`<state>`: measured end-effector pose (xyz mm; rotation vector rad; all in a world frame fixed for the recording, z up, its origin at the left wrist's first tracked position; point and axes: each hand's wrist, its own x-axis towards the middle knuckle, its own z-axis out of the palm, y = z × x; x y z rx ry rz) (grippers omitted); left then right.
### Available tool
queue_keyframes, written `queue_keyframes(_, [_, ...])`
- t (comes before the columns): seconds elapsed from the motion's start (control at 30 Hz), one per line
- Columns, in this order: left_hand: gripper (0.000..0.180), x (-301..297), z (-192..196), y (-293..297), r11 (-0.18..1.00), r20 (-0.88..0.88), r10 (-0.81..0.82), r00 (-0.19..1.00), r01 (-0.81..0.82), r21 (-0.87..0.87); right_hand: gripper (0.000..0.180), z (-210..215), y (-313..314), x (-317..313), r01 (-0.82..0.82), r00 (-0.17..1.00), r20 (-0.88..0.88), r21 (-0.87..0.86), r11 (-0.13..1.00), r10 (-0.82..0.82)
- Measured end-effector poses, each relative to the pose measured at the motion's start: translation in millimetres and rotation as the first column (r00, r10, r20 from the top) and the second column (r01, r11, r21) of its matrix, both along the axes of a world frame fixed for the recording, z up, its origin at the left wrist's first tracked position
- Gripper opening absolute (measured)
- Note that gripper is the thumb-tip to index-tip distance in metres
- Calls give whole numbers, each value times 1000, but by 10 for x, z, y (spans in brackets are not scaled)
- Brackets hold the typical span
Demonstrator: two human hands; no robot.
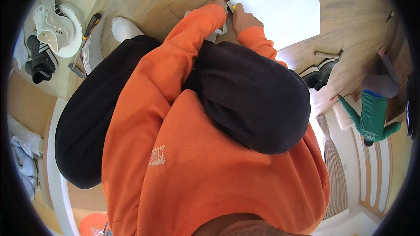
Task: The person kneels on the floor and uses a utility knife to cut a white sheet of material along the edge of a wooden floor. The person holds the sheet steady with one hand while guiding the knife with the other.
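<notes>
Hands at edge of white panel: right hand clenched on small yellow-tipped tool against panel edge; left hand just beside, mostly hidden by sleeve, grip unclear. Hammer far left.

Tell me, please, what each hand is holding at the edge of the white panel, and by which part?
The right hand grips a small yellow-tipped tool by its body at the white panel edge. The left hand is mostly hidden by its orange sleeve; its hold cannot be told.
</notes>
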<state>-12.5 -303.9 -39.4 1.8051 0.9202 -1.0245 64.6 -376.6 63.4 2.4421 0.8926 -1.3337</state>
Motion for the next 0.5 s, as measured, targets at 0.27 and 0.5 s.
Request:
queue_keyframes(0.27, [43,-133,-527,-198,982,-4,-189,982,189,18,21,66,-35,1,-30,999,-12,-19,999,30])
queue_keyframes(0.5, [43,48,-136,-70,966,16,-234,972,234,-110,22,82,-94,25,6,1000,-19,-81,997,-8])
